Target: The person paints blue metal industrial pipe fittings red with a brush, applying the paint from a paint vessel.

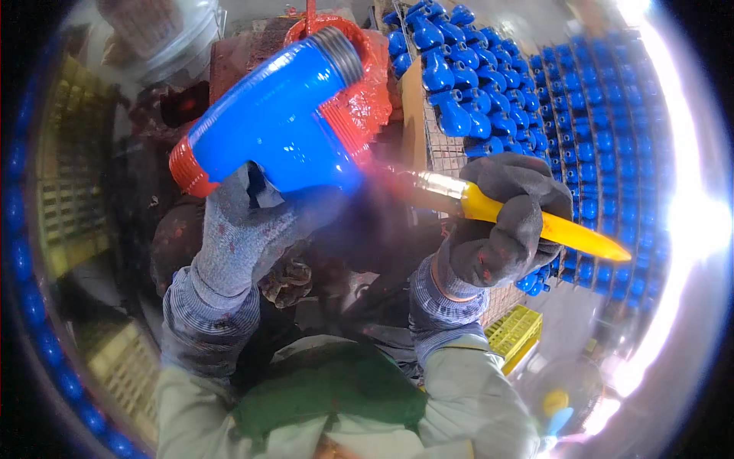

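Observation:
My left hand [243,226], in a grey coated glove, is closed under a glossy blue branched pipe fitting [279,115] and holds it up in front of me. The fitting's lower left end and its side branch are red, while its upper right threaded end is bare dark metal. In my right hand [516,218], gloved alike, is a paintbrush [483,205] with a yellow handle and a metal band. Its reddish, blurred bristles point left at the fitting, close to the side branch; whether they touch cannot be made out.
Behind the fitting stands a red, paint-covered container [375,96]. Many blue fittings [470,76] are stacked on wire racks at the right. A yellow crate [516,333] lies low at the right, and a whitish bucket [183,46] stands at the far left.

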